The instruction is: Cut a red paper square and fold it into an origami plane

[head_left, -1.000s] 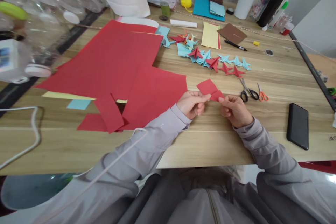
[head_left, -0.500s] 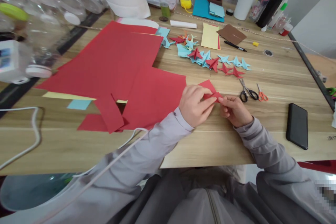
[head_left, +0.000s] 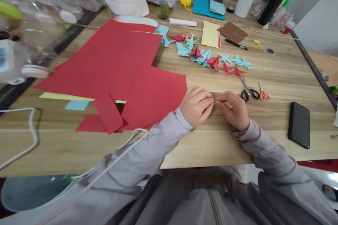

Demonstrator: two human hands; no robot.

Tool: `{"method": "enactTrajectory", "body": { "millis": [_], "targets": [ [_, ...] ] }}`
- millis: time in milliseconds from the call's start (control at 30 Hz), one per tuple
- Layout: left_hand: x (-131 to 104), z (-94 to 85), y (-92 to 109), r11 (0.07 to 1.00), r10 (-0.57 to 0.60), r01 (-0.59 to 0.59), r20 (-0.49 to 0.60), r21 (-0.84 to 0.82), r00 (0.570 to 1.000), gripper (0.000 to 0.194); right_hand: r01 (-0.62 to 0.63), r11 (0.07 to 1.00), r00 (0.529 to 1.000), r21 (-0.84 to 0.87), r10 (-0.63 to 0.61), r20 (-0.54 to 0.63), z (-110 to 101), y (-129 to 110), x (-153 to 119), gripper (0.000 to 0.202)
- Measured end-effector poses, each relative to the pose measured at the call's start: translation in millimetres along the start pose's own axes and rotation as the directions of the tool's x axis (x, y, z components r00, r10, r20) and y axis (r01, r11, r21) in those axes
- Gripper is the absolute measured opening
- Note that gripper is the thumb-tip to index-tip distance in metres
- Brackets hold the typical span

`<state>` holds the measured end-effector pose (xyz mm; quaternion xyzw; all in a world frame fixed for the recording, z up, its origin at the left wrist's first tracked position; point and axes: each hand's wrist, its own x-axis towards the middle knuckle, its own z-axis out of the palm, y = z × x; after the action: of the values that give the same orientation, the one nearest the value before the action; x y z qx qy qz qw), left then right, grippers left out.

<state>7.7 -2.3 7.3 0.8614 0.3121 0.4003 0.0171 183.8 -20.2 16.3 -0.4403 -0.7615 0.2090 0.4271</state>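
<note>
Left hand: the hand point(head_left: 198, 107) has its fingers bent and drawn together over the surface point(head_left: 206, 147); I cannot tell what it grasps, as the fingers cover it.
Right hand: this hand point(head_left: 234, 110) has thumb and forefinger brought together at the tips, near the left fingertips; anything between them is hidden.
Red sheets: the large sheets point(head_left: 153, 95) lie overlapping just beside the left hand, on its left.
Red strips: two smaller pieces point(head_left: 108, 112) lie crossed at the sheets' near edge.
Scissors: a black-handled pair point(head_left: 255, 94), blades apart, beyond the right hand; an orange pair point(head_left: 264, 95) just beside it.
Folded figures: red ones point(head_left: 213, 62) and light blue ones point(head_left: 237, 60) in a straggling row beyond both hands.
Phone: dark-screened point(head_left: 299, 125), to the right.
Pen: black point(head_left: 236, 44), by the brown paper point(head_left: 233, 32).
</note>
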Motion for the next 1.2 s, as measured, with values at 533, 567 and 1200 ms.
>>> {"method": "enactTrajectory", "body": {
  "millis": [533,567,1200],
  "targets": [
    [5.1,-14.5,-15.8,0.989,0.116,-0.123,0.086,0.083,0.99,0.017,0.088,0.99,0.996,-0.111,-0.086,0.022,-4.5,6.8,2.7,0.013],
    [5.1,-15.1,-16.6,0.99,0.11,-0.118,0.093,0.081,0.99,0.017,0.075,0.992,0.997,-0.103,-0.073,0.021,-5.2,7.4,3.0,0.012],
    [4.9,-12.1,-10.3,0.998,0.052,-0.049,0.073,-0.042,0.996,0.016,0.107,0.989,0.994,-0.098,-0.106,0.021,-4.4,6.0,-0.2,0.011]
  ]
}}
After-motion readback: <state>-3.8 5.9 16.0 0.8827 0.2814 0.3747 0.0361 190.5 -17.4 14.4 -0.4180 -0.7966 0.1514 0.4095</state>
